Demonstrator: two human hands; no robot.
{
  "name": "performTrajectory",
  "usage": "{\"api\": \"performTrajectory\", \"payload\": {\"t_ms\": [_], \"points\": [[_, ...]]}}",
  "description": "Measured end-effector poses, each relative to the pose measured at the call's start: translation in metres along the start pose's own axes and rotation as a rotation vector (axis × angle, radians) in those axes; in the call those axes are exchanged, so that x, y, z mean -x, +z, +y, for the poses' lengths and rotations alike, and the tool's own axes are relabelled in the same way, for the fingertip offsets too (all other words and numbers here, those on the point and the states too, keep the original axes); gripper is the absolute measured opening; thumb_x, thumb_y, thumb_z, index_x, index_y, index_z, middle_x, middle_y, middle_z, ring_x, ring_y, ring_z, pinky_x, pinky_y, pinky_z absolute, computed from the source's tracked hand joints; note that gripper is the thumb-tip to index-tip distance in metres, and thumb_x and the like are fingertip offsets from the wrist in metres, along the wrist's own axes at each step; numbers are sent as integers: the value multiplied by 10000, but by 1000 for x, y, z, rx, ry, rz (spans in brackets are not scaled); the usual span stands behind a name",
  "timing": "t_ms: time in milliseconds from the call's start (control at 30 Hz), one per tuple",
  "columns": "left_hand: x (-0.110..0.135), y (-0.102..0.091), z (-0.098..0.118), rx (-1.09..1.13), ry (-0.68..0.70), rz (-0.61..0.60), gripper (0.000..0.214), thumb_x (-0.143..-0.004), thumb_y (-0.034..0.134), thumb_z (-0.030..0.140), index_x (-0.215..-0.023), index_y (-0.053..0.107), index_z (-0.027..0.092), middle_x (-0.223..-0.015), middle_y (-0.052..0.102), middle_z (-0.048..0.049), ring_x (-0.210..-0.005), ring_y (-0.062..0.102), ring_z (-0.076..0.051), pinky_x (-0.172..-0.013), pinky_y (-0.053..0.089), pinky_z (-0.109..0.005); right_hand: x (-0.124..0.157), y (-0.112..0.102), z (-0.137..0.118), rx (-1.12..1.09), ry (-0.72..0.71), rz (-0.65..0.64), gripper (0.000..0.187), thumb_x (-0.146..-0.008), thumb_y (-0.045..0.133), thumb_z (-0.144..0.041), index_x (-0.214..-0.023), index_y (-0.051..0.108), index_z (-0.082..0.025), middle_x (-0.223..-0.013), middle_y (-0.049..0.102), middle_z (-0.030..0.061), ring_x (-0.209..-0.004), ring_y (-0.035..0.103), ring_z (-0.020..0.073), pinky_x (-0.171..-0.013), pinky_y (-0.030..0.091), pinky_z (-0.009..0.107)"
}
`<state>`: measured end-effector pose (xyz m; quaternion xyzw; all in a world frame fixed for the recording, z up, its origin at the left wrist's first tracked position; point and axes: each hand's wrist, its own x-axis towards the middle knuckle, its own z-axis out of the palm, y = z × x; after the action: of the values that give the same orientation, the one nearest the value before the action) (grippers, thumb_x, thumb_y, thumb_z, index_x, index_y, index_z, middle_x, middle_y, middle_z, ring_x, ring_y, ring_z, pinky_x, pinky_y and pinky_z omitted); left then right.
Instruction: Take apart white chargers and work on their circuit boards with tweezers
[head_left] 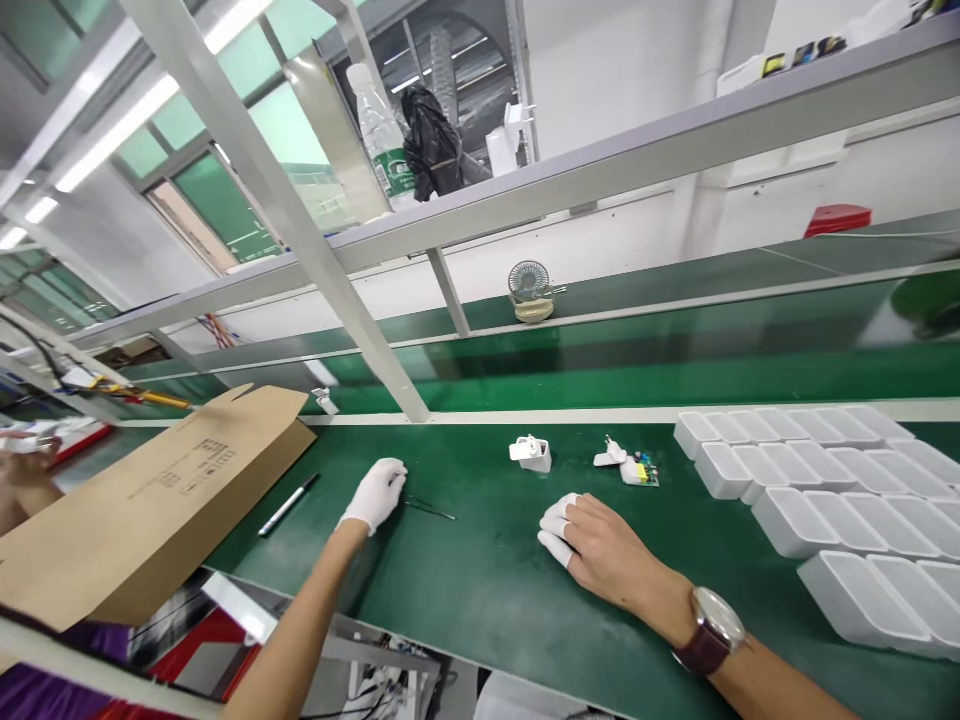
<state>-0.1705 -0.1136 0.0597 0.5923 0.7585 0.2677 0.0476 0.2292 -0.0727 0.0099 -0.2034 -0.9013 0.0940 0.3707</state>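
My left hand (377,495), in a white glove, rests on the green worktop with its fingers closed at one end of thin dark tweezers (430,508). The tweezers' tips point to the right. On the near side of the bench lies my right hand (600,550), white covers on its fingertips. Its fingers are curled together, and nothing shows in them. Beyond that hand stands a white plug adapter housing (534,455). To the right of the housing lie a white plug part (611,455) and a small circuit board (640,470) with coloured components.
Rows of white plastic trays (795,508) fill the right side. A pen (288,505) lies beside a large cardboard box (165,480) at left. A small white part (325,401) and a fan (529,290) stand farther back. Another person's hand (28,470) shows at far left.
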Motion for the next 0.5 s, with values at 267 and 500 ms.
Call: {"api": "performTrajectory", "payload": {"t_ms": [267, 500], "points": [[15, -36, -17, 30, -192, 49, 434, -879, 522, 560, -984, 734, 196, -935, 747, -86, -968, 699, -255, -927, 572, -398, 7, 5, 1, -11, -33, 24, 306, -1024, 459, -232, -813, 680, -218, -786, 666, 58, -783, 618, 205, -787, 474, 379], [50, 2, 31, -21, 222, -330, 282, -887, 612, 340, -1142, 726, 294, -1159, 706, -45, -909, 682, -207, -902, 556, -355, 9, 5, -3, -54, -27, -63, 252, -1006, 503, -231, -824, 677, -219, -843, 688, 67, -881, 639, 219, -865, 473, 394]]}}
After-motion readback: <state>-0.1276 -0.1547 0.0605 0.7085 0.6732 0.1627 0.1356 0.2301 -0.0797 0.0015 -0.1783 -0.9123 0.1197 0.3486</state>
